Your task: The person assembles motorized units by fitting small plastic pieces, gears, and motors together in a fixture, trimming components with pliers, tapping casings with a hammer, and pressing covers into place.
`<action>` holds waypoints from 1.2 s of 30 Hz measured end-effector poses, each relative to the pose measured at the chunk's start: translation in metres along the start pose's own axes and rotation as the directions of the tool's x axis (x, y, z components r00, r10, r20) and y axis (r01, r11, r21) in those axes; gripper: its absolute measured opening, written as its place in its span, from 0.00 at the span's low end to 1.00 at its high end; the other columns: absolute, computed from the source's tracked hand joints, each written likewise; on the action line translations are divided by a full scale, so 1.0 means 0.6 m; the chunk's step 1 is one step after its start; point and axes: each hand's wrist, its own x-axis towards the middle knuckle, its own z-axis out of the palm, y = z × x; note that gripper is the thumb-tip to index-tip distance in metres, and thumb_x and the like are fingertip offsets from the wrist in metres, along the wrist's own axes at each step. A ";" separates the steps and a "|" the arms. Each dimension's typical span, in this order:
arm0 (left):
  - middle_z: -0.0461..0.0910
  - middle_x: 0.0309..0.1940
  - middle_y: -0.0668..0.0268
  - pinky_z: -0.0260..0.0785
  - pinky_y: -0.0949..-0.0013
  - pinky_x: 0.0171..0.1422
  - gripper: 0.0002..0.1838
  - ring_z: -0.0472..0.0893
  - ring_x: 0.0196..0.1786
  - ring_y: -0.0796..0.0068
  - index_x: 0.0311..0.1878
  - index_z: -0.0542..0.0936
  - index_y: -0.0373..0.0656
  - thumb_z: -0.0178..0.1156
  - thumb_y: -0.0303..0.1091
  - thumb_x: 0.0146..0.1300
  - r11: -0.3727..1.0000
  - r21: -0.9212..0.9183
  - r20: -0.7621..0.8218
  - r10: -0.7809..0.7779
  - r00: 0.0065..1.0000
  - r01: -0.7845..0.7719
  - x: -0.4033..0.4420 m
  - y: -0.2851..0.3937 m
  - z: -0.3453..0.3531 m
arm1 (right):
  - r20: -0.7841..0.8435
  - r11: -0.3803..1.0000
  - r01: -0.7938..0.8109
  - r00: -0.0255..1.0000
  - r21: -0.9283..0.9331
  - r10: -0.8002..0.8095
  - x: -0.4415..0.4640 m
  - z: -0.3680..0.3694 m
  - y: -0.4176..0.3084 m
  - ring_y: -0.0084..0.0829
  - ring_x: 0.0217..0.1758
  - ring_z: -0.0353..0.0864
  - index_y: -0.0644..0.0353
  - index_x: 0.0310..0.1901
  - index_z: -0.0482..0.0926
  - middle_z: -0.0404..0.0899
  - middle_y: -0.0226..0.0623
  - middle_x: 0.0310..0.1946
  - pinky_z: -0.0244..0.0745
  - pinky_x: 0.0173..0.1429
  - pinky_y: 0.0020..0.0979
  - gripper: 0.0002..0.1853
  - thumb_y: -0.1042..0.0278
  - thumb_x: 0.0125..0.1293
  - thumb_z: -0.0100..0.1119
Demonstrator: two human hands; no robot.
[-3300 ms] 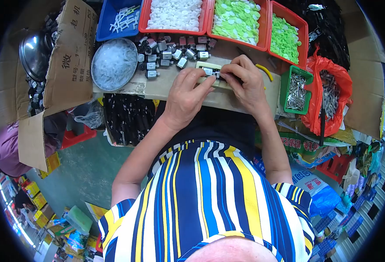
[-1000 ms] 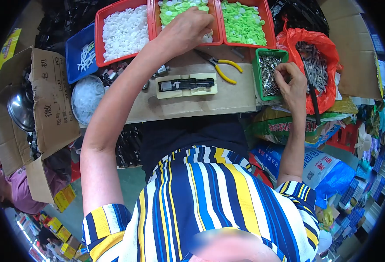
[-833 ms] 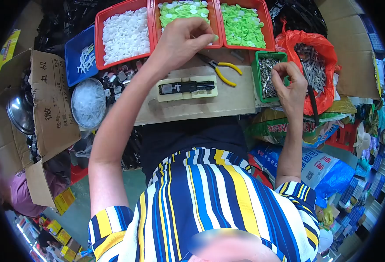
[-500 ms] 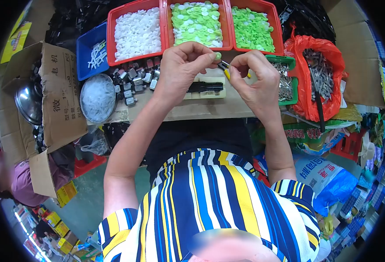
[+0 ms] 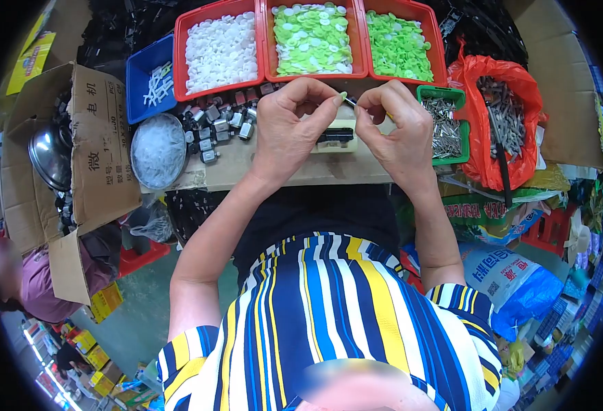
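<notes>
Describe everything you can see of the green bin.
The green bin is small, open-topped and looks like plastic. It sits upright, filled with jumbled, thin, silvery pins that look metal. It stands between the right hand and the red bag, just nearer the person than the rightmost red tray. The hand overlaps its near-left side in view; whether they touch, I can't tell.

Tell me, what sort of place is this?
Likely a small assembly workshop: red trays hold heaps of white pieces and green discs, a green bin holds metal pins, and small metal-cased parts lie grouped on the worktable.
</notes>
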 end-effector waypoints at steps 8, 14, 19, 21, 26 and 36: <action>0.84 0.35 0.69 0.72 0.82 0.42 0.05 0.80 0.37 0.87 0.42 0.82 0.34 0.64 0.25 0.65 0.998 -0.057 -0.045 -0.003 0.999 0.000 -0.013 -0.012 -0.006 | 0.026 1.000 -0.012 1.000 -0.001 0.012 0.004 0.007 -0.016 0.31 0.27 0.81 0.63 0.31 0.78 0.77 0.36 0.28 0.74 0.32 0.30 0.05 0.79 0.53 0.65; 0.83 0.31 0.69 0.73 0.80 0.38 0.06 0.79 0.33 0.87 0.39 0.83 0.33 0.64 0.27 0.64 0.996 -0.090 -0.106 0.014 0.994 -0.024 -0.018 -0.012 -0.009 | 0.026 1.000 -0.007 1.000 0.009 0.007 0.005 0.014 -0.020 0.31 0.27 0.81 0.63 0.31 0.78 0.77 0.35 0.27 0.75 0.33 0.31 0.05 0.78 0.53 0.65; 0.84 0.37 0.68 0.73 0.81 0.44 0.06 0.81 0.39 0.85 0.43 0.82 0.35 0.65 0.26 0.65 0.994 -0.107 -0.091 -0.006 0.996 -0.004 -0.022 -0.018 -0.010 | 0.024 1.000 0.008 1.000 0.009 -0.009 0.003 0.014 -0.019 0.32 0.26 0.81 0.62 0.31 0.78 0.77 0.35 0.27 0.74 0.32 0.31 0.06 0.78 0.53 0.65; 0.84 0.37 0.68 0.73 0.81 0.44 0.06 0.81 0.39 0.85 0.43 0.82 0.35 0.65 0.26 0.65 0.993 -0.117 -0.095 0.002 0.995 -0.013 -0.022 -0.017 -0.007 | 0.024 1.000 -0.001 1.000 0.008 0.000 0.001 0.014 -0.017 0.32 0.26 0.81 0.62 0.31 0.78 0.77 0.35 0.27 0.74 0.32 0.31 0.06 0.78 0.53 0.65; 0.84 0.37 0.67 0.73 0.82 0.44 0.06 0.81 0.39 0.85 0.43 0.82 0.35 0.65 0.25 0.65 0.996 -0.080 -0.092 0.023 0.996 -0.030 -0.025 -0.014 0.000 | 0.020 0.999 -0.012 1.000 0.049 0.011 -0.002 0.010 -0.014 0.26 0.27 0.78 0.66 0.31 0.78 0.76 0.35 0.27 0.73 0.33 0.27 0.06 0.83 0.52 0.64; 0.84 0.35 0.68 0.73 0.81 0.42 0.06 0.80 0.37 0.87 0.43 0.82 0.34 0.64 0.25 0.65 0.995 -0.084 -0.143 0.049 0.989 -0.061 -0.029 -0.015 0.003 | 0.025 0.999 -0.007 1.000 0.041 0.006 -0.005 0.013 -0.014 0.26 0.27 0.78 0.66 0.32 0.77 0.76 0.36 0.28 0.73 0.33 0.27 0.06 0.83 0.52 0.64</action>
